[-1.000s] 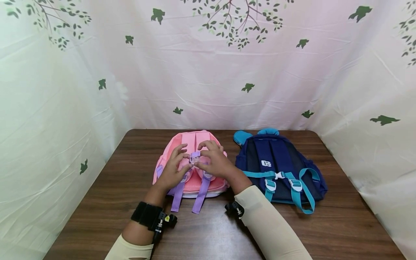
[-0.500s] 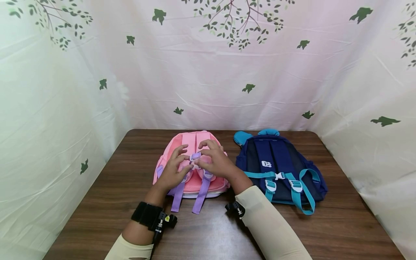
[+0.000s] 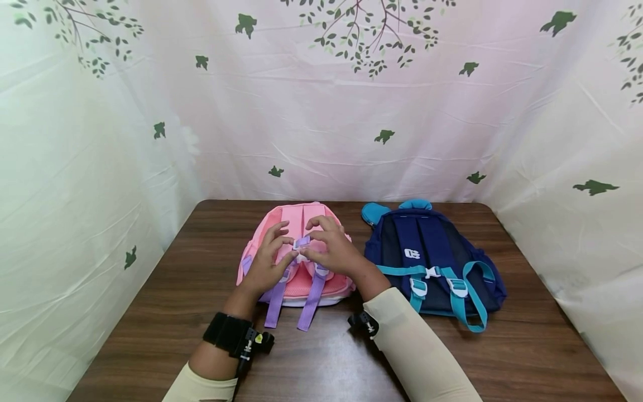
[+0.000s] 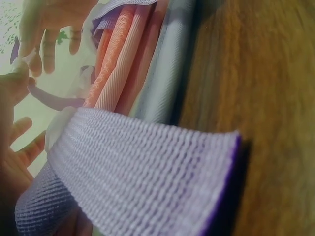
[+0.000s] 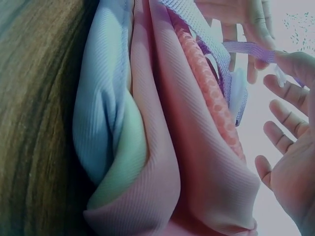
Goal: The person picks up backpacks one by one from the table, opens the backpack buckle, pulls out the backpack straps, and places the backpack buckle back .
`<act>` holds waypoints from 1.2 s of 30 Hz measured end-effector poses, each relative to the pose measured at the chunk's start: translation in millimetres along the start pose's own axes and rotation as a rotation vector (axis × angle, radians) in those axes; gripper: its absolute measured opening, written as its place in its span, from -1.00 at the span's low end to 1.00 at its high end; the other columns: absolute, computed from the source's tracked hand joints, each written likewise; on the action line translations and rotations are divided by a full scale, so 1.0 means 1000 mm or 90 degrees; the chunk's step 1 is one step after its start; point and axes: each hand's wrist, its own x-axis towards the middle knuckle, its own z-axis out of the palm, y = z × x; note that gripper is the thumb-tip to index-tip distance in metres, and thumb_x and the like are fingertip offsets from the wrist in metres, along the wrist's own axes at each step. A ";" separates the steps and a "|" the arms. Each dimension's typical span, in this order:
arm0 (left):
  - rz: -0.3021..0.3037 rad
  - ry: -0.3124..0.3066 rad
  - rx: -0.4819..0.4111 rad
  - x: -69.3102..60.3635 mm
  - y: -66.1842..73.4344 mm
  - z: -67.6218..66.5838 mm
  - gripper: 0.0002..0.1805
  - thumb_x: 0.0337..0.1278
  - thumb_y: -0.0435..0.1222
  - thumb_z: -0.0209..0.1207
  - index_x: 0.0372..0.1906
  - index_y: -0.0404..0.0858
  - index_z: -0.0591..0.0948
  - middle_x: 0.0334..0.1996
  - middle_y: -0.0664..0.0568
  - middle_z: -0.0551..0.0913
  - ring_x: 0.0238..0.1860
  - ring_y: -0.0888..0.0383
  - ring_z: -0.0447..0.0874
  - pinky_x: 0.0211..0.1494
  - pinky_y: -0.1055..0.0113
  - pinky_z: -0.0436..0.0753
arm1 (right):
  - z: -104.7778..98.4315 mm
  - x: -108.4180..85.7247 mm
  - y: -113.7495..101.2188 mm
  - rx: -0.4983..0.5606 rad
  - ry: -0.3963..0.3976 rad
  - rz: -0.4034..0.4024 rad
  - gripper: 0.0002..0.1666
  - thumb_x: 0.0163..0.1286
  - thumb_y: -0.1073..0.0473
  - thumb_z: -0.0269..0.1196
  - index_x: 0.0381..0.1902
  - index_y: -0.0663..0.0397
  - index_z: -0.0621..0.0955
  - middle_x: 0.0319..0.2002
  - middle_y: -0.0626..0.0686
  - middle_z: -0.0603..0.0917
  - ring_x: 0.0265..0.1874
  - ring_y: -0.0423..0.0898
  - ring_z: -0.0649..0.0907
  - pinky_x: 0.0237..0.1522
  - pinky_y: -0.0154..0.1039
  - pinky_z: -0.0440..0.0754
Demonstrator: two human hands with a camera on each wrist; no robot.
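Observation:
A pink backpack [image 3: 288,215] lies on the table with its straps facing up. Over its middle, a purple chest strap [image 3: 303,241] with a small pale buckle [image 3: 296,244] is stretched between both hands. My left hand [image 3: 268,265] pinches the buckle end from the left, thumb and index finger close together. From the right, my right hand [image 3: 335,251] pinches the same buckle and strap, its other fingers spread. Fingertips hide part of the buckle, so whether its halves are joined is unclear. Two loose purple strap ends [image 3: 310,307] hang toward the front; one webbing end [image 4: 147,167] looms large in the left wrist view.
To the right lies a navy backpack [image 3: 392,240] with teal straps [image 3: 402,270] and a white buckle [image 3: 431,272]. A teal pouch [image 3: 374,212] sits at its upper left. The dark wooden table [image 3: 166,290] is bordered by a printed curtain [image 3: 321,139].
Between both hands, the purple strap and buckle have tilted, so the buckle's face shows less than one second ago. The hands stay almost in place. Both backpacks remain where they were.

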 end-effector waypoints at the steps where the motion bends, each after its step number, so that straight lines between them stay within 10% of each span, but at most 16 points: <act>1: -0.001 0.003 0.002 -0.001 0.000 0.000 -0.84 0.50 -0.35 0.32 0.07 -0.26 0.69 0.65 -0.16 0.30 0.58 -0.38 0.42 0.51 -0.39 0.53 | 0.000 0.000 0.000 0.001 0.001 -0.002 -0.78 0.43 0.12 0.52 -0.10 0.15 0.83 0.25 0.15 0.58 0.43 0.15 0.49 0.47 0.53 0.20; 36: 0.068 0.024 0.069 -0.002 0.003 0.005 -0.70 0.43 -0.42 0.35 0.18 -0.31 0.70 0.63 -0.23 0.30 0.49 -0.44 0.51 0.43 -0.39 0.60 | -0.004 -0.003 0.003 0.026 0.062 -0.061 -0.75 0.33 0.24 0.55 -0.05 0.16 0.86 0.25 0.19 0.54 0.40 0.16 0.48 0.32 0.23 0.37</act>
